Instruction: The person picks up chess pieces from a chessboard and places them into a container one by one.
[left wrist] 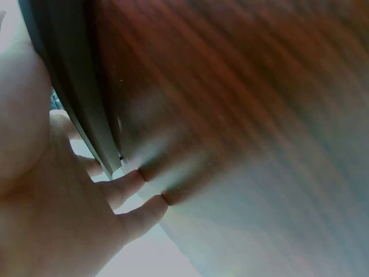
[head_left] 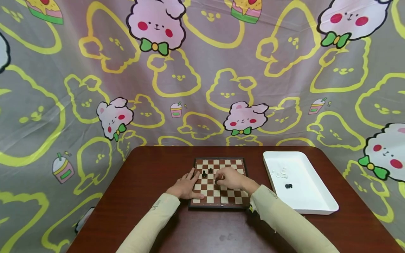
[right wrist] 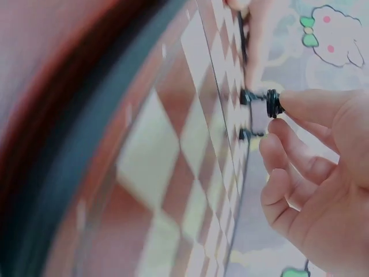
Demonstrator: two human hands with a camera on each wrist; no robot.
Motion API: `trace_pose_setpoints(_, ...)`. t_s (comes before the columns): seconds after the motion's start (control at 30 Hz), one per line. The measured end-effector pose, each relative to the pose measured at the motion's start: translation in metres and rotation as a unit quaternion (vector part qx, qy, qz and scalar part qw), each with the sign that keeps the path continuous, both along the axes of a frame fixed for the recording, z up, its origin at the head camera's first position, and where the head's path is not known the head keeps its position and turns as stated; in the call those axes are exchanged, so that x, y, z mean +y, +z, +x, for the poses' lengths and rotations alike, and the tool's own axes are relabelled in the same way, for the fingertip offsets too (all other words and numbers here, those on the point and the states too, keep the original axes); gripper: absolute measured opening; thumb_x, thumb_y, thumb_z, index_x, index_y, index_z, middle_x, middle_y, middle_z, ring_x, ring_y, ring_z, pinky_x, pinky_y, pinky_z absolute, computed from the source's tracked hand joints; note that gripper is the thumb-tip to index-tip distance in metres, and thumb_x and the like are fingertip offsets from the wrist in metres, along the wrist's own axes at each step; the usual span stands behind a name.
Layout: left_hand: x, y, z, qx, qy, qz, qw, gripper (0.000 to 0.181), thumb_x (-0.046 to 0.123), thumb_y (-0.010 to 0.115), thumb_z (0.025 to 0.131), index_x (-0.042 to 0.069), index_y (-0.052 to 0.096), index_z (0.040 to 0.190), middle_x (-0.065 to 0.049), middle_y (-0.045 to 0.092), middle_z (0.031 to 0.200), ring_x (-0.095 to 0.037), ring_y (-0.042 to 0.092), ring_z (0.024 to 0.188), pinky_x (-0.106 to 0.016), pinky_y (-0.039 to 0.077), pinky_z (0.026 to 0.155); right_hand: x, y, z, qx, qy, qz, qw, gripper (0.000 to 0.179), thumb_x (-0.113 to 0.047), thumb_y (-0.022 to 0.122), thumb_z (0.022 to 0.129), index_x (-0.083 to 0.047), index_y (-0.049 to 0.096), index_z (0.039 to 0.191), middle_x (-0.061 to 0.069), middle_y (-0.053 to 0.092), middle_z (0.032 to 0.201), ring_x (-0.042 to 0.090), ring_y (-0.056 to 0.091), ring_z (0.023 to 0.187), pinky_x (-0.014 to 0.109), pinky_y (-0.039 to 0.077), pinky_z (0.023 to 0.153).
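We note: right hand (head_left: 233, 177) pinches piece (right wrist: 274, 104), base toward board (head_left: 235, 200), right of standing pieces (head_left: 204, 174); left hand (head_left: 184, 186) spread at board's left edge.

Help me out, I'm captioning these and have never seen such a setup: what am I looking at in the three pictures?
There is no machine here, just a person working with bare hands. The wide picture comes from a camera worn on the head; the two closer ones come from a camera on each wrist. On the brown table lies a checkered board, with two other black pieces standing on it. To its right, a white tray holds some pale pieces and something black. The right hand pinches a black piece; the left hand touches the board's left edge.
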State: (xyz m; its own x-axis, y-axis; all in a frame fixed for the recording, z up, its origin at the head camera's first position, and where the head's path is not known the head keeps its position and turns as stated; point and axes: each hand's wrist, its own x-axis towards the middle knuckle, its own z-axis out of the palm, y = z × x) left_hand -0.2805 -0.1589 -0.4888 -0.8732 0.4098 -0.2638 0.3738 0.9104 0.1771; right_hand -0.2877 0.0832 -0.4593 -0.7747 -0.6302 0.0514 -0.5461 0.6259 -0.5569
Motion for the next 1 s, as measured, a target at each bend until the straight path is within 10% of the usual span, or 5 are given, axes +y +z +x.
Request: trace_pose_setpoints(1.0, 0.0, 0.001, 0.003, 0.002, -0.006, 0.015, 0.9999, 0.107, 0.071, 0.058, 0.076, 0.014, 0.012, 0.154, -0.015, 0.001, 0.157, -0.04, 0.024, 0.137, -0.057, 0.03, 0.101, 0.16, 0.016, -0.002, 0.026, -0.164, -0.036, 0.9854, 0.008, -0.013, 0.065, 0.088, -0.008, 0.068, 0.095, 0.004, 0.064, 0.092, 0.017, 0.057, 0.075, 0.032, 0.045, 0.06)
